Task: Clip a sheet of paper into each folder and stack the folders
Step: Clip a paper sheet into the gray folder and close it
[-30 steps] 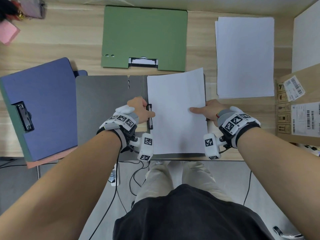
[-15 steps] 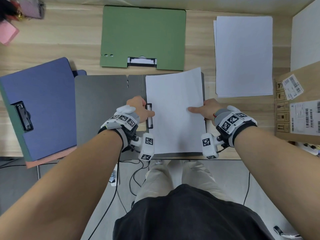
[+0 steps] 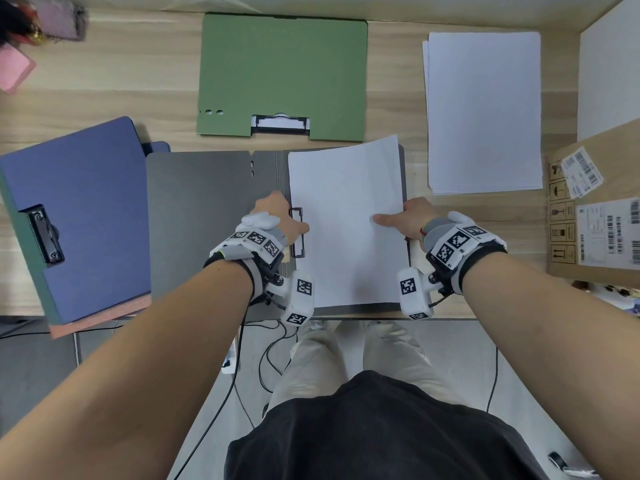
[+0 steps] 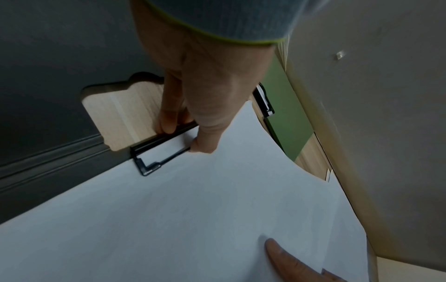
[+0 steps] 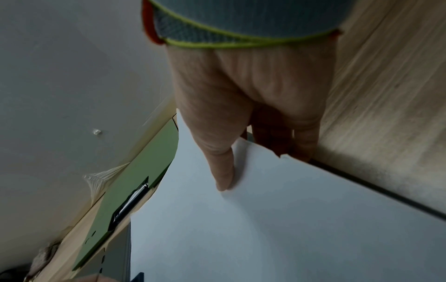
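Little has shifted since the earlier frames: both hands stay where they were on the open grey folder (image 3: 207, 216), and the sheet of paper (image 3: 346, 220) has slid only slightly leftward on the folder's right half. That grey folder lies open at the near edge of the wooden desk (image 3: 104, 81), and it serves as the landmark. On its spine side sits the black clip (image 4: 159, 152), which the left hand (image 3: 280, 220) pinches, fingers curled onto the clip's bar and the thumb tip pressing the wire frame down onto the sheet's left edge. At the folder's right edge the right hand (image 3: 412, 220) pinches the sheet, the thumb (image 5: 222, 171) lying flat on top of the paper and the other fingers tucked beneath its edge. The sheet sits a little askew, its far corner reaching past the folder's far edge. Beyond the folder lies a closed green folder (image 3: 282, 74) with its own clip toward the person. Left of the grey folder rests a stack topped by a blue folder (image 3: 76, 216). Beyond and to the right lies a pile of blank paper (image 3: 483, 112), and further right a cardboard box (image 3: 595, 216) with labels.
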Available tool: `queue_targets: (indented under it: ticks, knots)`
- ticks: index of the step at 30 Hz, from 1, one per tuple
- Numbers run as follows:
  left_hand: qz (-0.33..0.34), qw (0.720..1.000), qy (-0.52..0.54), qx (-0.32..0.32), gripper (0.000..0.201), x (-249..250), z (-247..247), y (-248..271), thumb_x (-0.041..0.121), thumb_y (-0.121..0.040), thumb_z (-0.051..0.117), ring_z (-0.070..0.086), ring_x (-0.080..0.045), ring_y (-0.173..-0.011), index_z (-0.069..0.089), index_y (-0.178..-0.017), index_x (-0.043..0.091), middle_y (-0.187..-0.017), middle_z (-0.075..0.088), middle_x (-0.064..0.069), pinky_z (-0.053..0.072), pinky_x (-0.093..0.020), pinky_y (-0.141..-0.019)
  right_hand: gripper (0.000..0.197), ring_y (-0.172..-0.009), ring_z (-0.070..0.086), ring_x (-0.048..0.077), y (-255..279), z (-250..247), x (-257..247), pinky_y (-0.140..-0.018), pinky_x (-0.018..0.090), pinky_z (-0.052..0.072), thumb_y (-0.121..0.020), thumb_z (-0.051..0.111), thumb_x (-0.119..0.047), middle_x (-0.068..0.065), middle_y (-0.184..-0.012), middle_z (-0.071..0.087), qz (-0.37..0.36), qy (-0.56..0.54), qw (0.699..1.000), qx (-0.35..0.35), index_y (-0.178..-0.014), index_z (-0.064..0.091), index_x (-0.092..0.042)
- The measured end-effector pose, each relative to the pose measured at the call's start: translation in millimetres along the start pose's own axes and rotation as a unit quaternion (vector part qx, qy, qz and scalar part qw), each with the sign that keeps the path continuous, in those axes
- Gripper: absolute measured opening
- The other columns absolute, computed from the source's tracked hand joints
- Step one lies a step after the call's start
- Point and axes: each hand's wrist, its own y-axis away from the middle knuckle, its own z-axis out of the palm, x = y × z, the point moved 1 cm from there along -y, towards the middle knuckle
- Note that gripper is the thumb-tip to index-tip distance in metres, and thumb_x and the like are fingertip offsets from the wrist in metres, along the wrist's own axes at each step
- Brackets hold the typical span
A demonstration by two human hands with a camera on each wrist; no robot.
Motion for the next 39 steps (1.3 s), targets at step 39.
queue_targets:
  ticks: [39]
  knots:
    - [-0.015, 1.000, -0.003, -0.004, 0.056, 1.2, -1.2, 0.0, 0.041, -0.074, 0.077, 0.067, -0.027, -0.085, 0.054, -0.117, 0.013, -0.097, 0.063, -0.005, 0.058, -0.042, -0.083, 0.026, -0.078, 0.071, 0.028, -15.9, -7.5, 16.6, -0.082, 0.042, 0.059, -0.071, 0.084, -0.030, 0.014, -0.079, 0.074, 0.078, -0.012, 0.996, 0.042, -0.070, 0.065, -0.012]
